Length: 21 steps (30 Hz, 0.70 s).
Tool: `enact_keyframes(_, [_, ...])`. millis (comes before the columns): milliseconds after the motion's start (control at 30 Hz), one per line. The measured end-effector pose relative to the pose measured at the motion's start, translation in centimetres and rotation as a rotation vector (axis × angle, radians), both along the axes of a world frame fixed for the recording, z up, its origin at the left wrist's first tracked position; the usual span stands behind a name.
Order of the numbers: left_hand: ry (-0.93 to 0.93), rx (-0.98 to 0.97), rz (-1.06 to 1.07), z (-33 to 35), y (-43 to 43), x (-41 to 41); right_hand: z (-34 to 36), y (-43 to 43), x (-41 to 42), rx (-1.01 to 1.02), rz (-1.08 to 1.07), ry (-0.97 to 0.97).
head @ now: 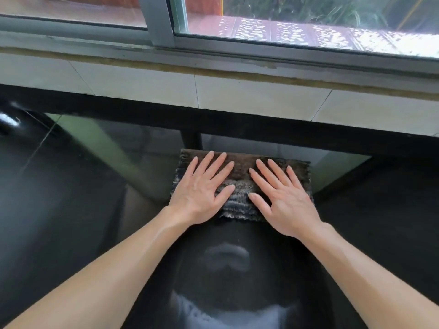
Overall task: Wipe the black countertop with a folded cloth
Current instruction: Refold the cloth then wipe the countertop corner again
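A folded dark brown and grey cloth [240, 172] lies flat on the glossy black countertop [71, 198], near its back edge. My left hand [204, 186] rests palm down on the cloth's left half, fingers spread. My right hand [282, 193] lies palm down on the right half, fingers spread as well. Both hands press flat on the cloth without gripping it. The strip of cloth between the hands and its far edge stay visible.
A raised black ledge [261, 124] runs along the back of the counter, under white wall tiles [256, 96] and a window frame [156, 22]. A dark rounded object [14, 122] sits at the far left. The counter reflects the window and a person's silhouette.
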<state>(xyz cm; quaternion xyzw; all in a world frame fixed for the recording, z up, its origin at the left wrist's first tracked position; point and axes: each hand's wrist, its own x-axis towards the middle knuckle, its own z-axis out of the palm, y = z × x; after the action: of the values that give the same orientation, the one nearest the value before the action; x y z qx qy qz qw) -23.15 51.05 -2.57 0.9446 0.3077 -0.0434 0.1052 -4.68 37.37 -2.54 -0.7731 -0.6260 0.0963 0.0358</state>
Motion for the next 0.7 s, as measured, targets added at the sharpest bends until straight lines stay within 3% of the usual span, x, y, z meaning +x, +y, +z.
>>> enact_keyframes(400, [-0.004,-0.001,-0.036,-0.9,7.8,8.4,-0.2,7.4,8.3,-0.045,0.005,0.032])
enact_keyframes(700, [-0.008,0.025,0.002,-0.9,3.1,13.4,-0.1,3.7,13.5,-0.046,0.019,0.029])
